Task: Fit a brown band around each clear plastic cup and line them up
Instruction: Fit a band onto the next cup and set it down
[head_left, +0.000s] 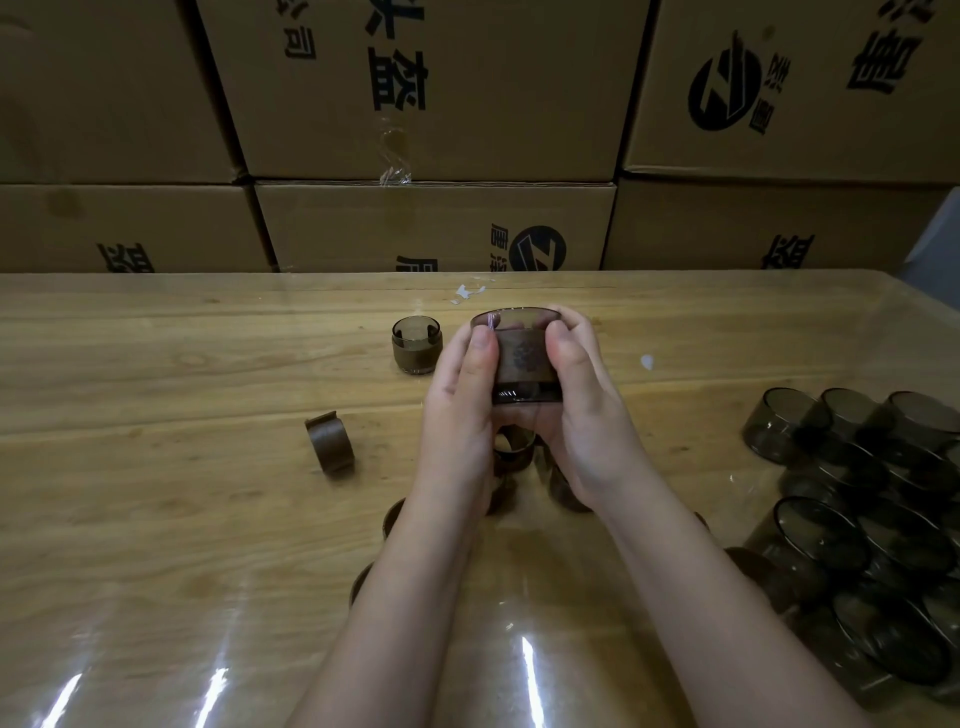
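Where the table (156, 364) ends, beyond the held cup (524, 395), stacked cardboard boxes (431, 93) with dark printing fill the background. The table is pale wood under a glossy clear sheet, which catches streaks of light nearer than the held cup. Well to the right of the held cup and nearer lies a crowd of bare cups (857, 493) — smoky clear plastic, on their sides, packed against one another.

The left hand (457, 410) and right hand (582, 410) meet on the held cup from either side and hold it upright above the table. Each thumb presses the near face just under the rim and the other fingers curl round the far side, so both hands are clamped on it. A brown band (522, 358) wraps the middle of the held cup, with the clear rim above it and the clear base below. A faint round mark shows on the band between the thumbs.

Just left of the held cup, a banded cup (416, 345) stands upright on the table. Farther left of the held cup and nearer, a loose band (331, 441) stands on edge — an open ring with its gap at the top. Under the wrists, nearer than the held cup, lie more bands (514, 449), partly hidden. Beyond the held cup lies a small scrap of clear film (467, 292).
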